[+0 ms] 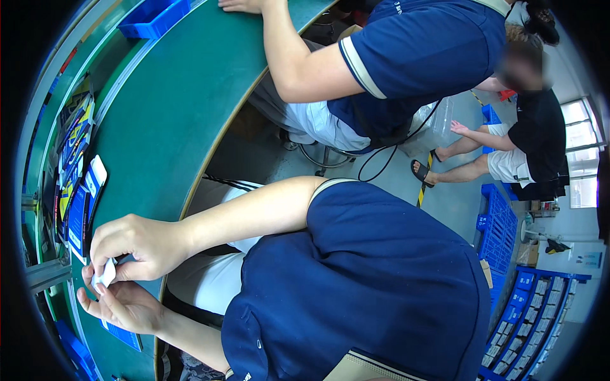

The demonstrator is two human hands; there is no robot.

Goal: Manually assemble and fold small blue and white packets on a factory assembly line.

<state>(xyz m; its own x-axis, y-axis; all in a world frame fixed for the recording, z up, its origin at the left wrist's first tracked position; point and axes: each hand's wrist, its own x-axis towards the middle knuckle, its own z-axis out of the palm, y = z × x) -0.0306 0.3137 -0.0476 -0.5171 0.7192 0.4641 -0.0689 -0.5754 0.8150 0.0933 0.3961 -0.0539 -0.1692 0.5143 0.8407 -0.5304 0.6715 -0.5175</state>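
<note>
I am pinching a small white slip between right hand above and open left hand beneath.

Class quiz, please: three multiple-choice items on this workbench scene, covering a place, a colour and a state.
1. Where is the blue bin? A: at the table's far end. B: on the floor. C: on a lap.
2. The table top is: A: red. B: green. C: white.
3. The small white piece is: A: lying flat on the table. B: pinched by the right hand. C: in the bin.
Answers: 1 A, it sits on the table far from the hands; 2 B, the surface is green; 3 B, the fingertips close on it.
</note>
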